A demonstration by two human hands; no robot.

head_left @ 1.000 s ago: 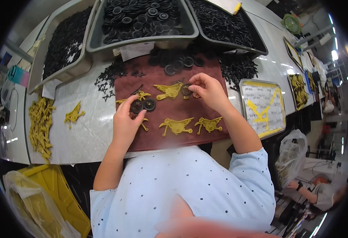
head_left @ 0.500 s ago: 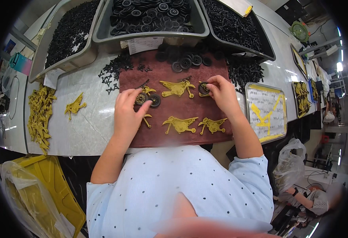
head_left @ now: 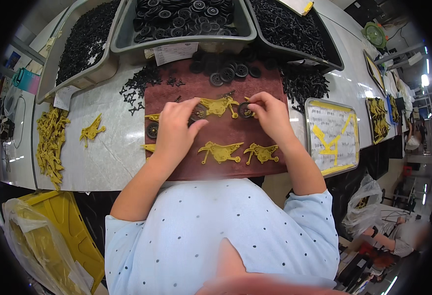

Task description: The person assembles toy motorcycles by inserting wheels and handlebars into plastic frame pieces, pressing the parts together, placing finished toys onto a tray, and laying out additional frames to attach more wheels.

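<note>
My left hand (head_left: 176,129) is closed with fingertips and thumb about a black wheel (head_left: 199,113), at the left end of a yellow toy motorcycle body (head_left: 219,107). That body lies on a dark red cloth (head_left: 211,132) with a black piece at its upper right. My right hand (head_left: 271,118) pinches another black wheel (head_left: 245,109), just right of the same body; a yellow tip shows above it, the rest hidden. Left of my left hand lies a wheel (head_left: 152,130) by a partly covered yellow body. Nearer me rest two more yellow bodies (head_left: 221,153) (head_left: 261,153).
Loose wheels (head_left: 228,73) and small black parts (head_left: 139,86) lie at the cloth's far side. Behind stand grey bins (head_left: 186,42) of wheels and black parts. Yellow bodies are heaped (head_left: 50,147) at left. A metal tray (head_left: 332,137) stands at right.
My left hand has moved right with a wheel, leaving another wheel at the left body. My right hand has shifted slightly left, still pinching its wheel.
</note>
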